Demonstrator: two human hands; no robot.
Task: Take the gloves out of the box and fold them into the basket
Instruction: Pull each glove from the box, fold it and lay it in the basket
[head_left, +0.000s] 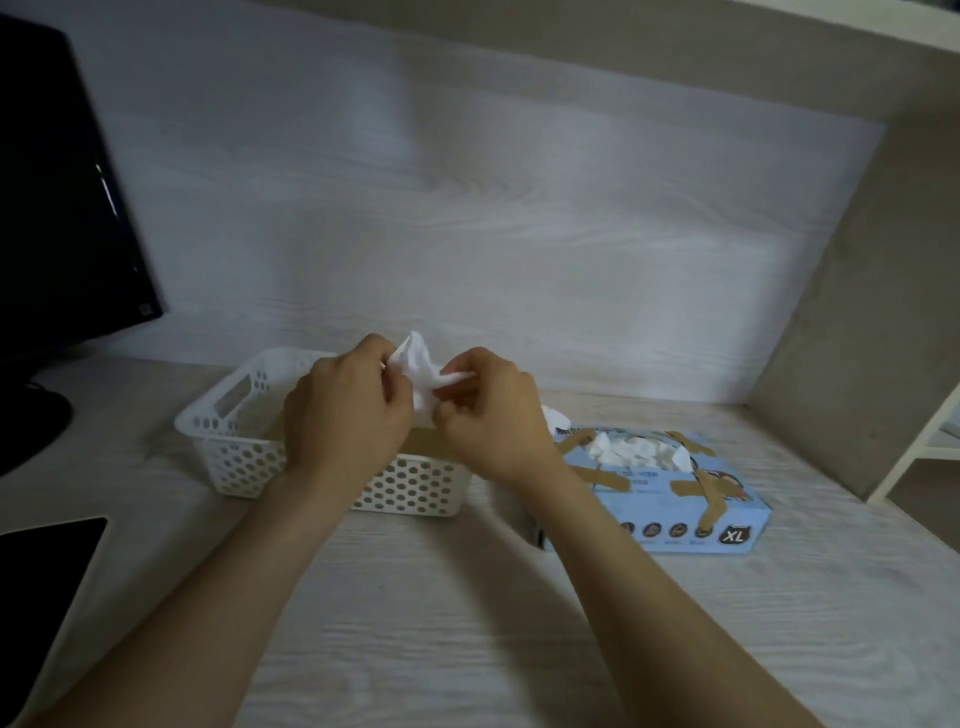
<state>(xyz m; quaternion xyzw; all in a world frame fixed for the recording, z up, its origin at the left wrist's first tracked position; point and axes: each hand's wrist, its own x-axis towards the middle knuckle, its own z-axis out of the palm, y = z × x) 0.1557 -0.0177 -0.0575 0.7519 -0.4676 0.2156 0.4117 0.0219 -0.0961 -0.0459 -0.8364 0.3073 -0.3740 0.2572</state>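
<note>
A crumpled white glove is held above the white perforated basket. My left hand pinches its left side and my right hand pinches its right side, fingers curled round the thin material. The light blue glove box, marked XL and patched with brown tape, lies on the desk to the right of the basket. More white gloves bulge out of its top opening. Both hands cover much of the basket's inside, so I cannot tell what lies in it.
A dark monitor stands at the far left with its base on the desk. A black tablet lies at the front left edge. A wood-grain back wall and a right side panel close in the desk.
</note>
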